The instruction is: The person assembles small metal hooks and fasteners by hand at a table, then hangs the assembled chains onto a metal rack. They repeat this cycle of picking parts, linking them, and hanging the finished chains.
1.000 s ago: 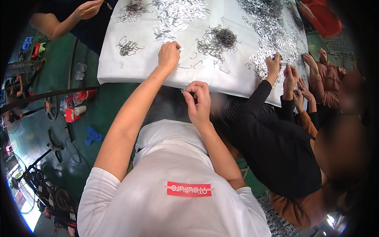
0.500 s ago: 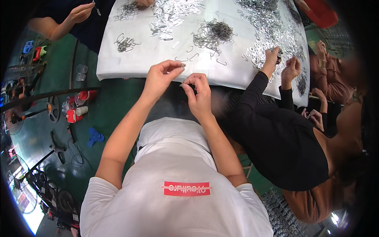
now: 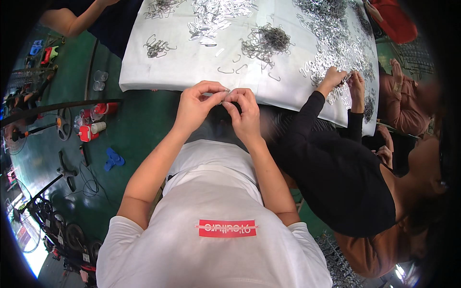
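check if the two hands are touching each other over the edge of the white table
Touching. The head view shows the left hand and right hand meeting at the fingertips around a small metal piece, no gap between them, just below the white table edge.

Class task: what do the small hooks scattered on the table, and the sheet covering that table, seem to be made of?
Hooks: probably bare metal wire, thin, bent and glinting silver. Covering sheet: white and matte, likely cloth or paper; the view cannot settle which. The left hand and right hand pinch one small piece between them.
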The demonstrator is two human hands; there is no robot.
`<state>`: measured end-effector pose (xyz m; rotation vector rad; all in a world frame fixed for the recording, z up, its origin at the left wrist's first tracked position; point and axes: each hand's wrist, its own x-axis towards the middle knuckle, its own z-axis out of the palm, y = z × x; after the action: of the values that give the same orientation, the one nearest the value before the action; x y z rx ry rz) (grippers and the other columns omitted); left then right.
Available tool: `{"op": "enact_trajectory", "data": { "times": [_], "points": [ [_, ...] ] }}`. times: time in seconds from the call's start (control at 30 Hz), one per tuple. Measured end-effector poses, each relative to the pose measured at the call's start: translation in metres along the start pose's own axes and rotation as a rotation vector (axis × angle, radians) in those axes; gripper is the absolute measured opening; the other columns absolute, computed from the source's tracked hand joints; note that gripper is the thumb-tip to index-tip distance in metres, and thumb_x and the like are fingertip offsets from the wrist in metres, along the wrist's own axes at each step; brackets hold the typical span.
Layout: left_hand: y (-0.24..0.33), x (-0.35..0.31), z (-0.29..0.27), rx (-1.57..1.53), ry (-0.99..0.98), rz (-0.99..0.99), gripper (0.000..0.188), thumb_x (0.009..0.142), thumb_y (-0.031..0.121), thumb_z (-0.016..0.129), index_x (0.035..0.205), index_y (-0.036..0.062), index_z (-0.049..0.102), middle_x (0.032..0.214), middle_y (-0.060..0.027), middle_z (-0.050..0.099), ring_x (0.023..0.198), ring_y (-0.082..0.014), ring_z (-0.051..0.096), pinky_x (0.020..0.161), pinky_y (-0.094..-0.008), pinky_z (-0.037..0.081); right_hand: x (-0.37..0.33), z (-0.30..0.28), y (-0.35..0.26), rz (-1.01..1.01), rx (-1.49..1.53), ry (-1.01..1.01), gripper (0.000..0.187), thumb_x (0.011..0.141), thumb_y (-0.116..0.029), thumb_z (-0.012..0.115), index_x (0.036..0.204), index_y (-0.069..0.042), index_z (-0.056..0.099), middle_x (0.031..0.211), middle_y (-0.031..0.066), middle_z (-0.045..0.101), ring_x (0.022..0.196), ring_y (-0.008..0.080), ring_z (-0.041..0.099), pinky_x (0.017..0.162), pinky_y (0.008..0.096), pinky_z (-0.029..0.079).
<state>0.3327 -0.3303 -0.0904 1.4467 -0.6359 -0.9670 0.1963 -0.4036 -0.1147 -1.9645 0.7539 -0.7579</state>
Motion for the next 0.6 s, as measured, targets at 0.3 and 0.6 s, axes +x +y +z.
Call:
{"op": "enact_trajectory", "data": {
  "times": [0.3, 0.6],
  "points": [
    [-0.001, -0.006, -0.005, 0.068, 0.005, 0.111, 0.011, 0.081, 0.002, 0.07, 0.09, 0.0054, 0.072, 0.095, -0.0021, 0.066, 0.076, -0.0081, 0.058, 0.065, -0.0211, 0.046, 0.067, -0.03, 0.082, 0.285, -0.299, 0.341, 0.02, 0.083, -0.011, 0.066, 0.102, -0.007, 0.062, 0.088, 0.0091, 0.061, 0.072, 0.0247, 0.06, 0.067, 0.0374, 0.047],
    [0.0, -0.006, -0.01, 0.049, -0.034, 0.144, 0.012, 0.079, 0.0, 0.07, 0.089, 0.0048, 0.072, 0.088, -0.0032, 0.068, 0.077, -0.0098, 0.058, 0.066, -0.023, 0.047, 0.093, -0.038, 0.133, 0.416, -0.858, 0.202, 0.015, 0.084, -0.024, 0.065, 0.095, -0.013, 0.066, 0.094, 0.007, 0.061, 0.08, 0.0307, 0.063, 0.069, 0.0427, 0.048]
  ]
}}
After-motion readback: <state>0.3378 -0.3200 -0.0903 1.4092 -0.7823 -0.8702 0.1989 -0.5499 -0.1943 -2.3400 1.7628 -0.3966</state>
